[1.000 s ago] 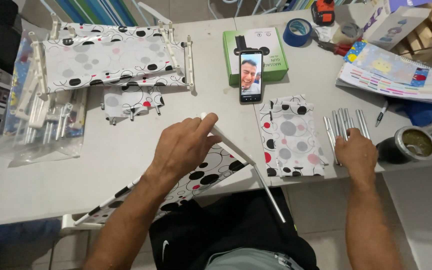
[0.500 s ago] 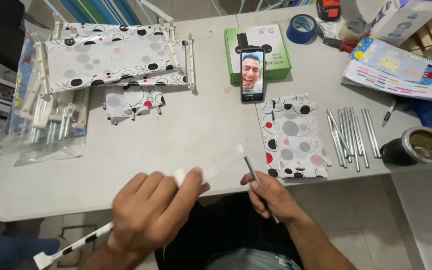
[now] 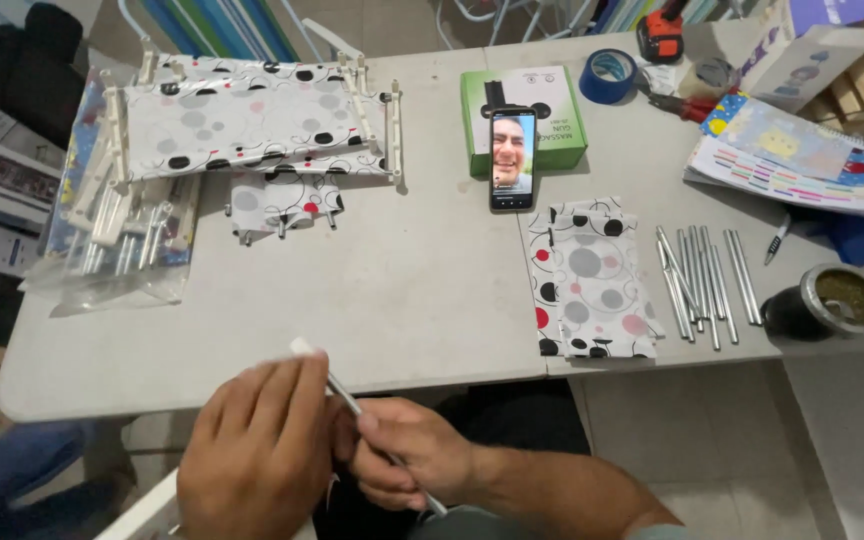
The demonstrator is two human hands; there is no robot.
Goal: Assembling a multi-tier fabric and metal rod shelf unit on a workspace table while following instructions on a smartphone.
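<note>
My left hand is closed around a white plastic bar whose end sticks up past my fingers, just over the table's near edge. My right hand pinches a thin metal rod that runs between both hands, close to my lap. A folded piece of dotted white fabric lies flat on the grey table, with a row of several metal rods to its right. An assembled fabric-and-frame rack sits at the far left.
A phone leans on a green box at the table's middle back. Blue tape roll, coloured papers, a round metal cup and a pen sit at the right. A clear bag of parts lies at the left.
Both hands have come back from the table toward my lap. My right hand left the rod pile and now holds a rod against the white bar in my left hand.
</note>
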